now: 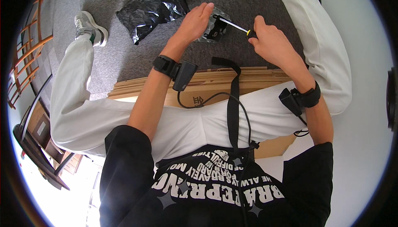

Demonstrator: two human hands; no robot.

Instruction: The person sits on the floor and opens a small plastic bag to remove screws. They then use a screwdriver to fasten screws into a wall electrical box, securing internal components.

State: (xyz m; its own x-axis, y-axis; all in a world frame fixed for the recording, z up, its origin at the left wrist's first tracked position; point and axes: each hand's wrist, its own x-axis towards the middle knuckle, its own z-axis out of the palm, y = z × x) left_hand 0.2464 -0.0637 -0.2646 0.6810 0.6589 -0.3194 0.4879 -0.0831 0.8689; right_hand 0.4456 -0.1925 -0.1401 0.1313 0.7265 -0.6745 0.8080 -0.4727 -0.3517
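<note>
My right hand point(269, 40) is closed around the handle of a screwdriver point(234, 25) with a black and yellow grip. Its metal shaft slants up to the left, and the tip meets a small black and silver-grey part point(215, 31) on the grey carpet. Along the left side of that part, my left hand point(195, 23) rests with fingers together, holding it; the thumb and palm side are hidden. Exactly where the tip touches is too small to make out.
A crumpled black plastic bag point(151, 9) lies left of the part. Flat stacked cardboard point(166, 87) is under my legs. Black strapping point(233, 102) and a cable run across my lap. A white wall point(356, 32) rises at the right; wooden furniture point(35, 48) stands far left.
</note>
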